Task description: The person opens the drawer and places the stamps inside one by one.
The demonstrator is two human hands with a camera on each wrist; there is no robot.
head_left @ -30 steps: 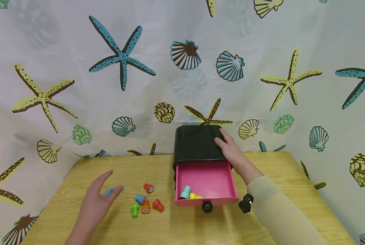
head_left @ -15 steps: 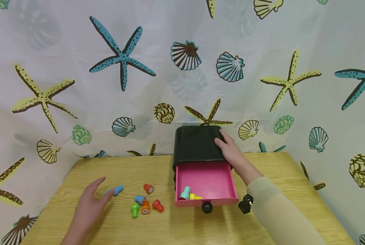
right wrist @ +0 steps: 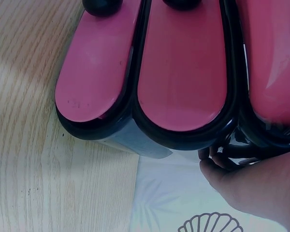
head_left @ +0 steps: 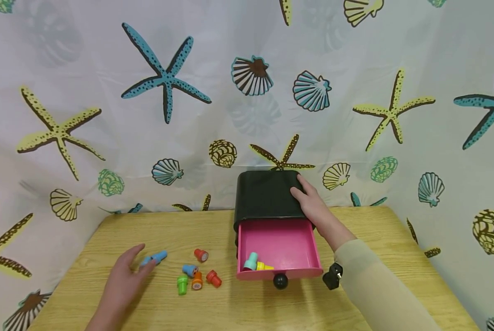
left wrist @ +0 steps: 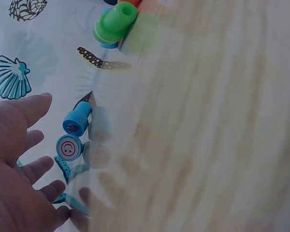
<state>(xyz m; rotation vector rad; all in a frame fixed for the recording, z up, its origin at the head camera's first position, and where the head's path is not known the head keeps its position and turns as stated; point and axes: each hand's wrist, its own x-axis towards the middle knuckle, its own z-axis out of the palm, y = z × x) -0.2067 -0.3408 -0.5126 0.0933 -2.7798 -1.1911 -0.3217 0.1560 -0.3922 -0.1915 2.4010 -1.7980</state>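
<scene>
My left hand [head_left: 120, 278] hovers with spread, relaxed fingers beside two blue toy stamps [head_left: 158, 256] at the table's left. In the left wrist view these lie end to end, one showing a smiley stamp face [left wrist: 69, 147]; the fingers are apart from them. My right hand [head_left: 315, 207] rests on the upper right corner of a black drawer unit [head_left: 267, 193], thumb and a finger lying over its top. Its other fingers are partly hidden. The top pink drawer [head_left: 278, 241] is pulled out, holding a teal stamp [head_left: 251, 261] and a yellow stamp [head_left: 264, 265].
Between my left hand and the unit lie a green stamp [head_left: 182, 284], an orange stamp [head_left: 197, 280], another blue stamp [head_left: 190, 270] and two red stamps [head_left: 214, 278]. The drawer's black knob [head_left: 280, 281] juts forward. A shell-patterned curtain [head_left: 205, 105] hangs behind the table [head_left: 180, 230].
My left hand has moved slightly left and toward me, baring more of the blue stamps it partly covered. My right hand and the drawer unit have stayed still.
</scene>
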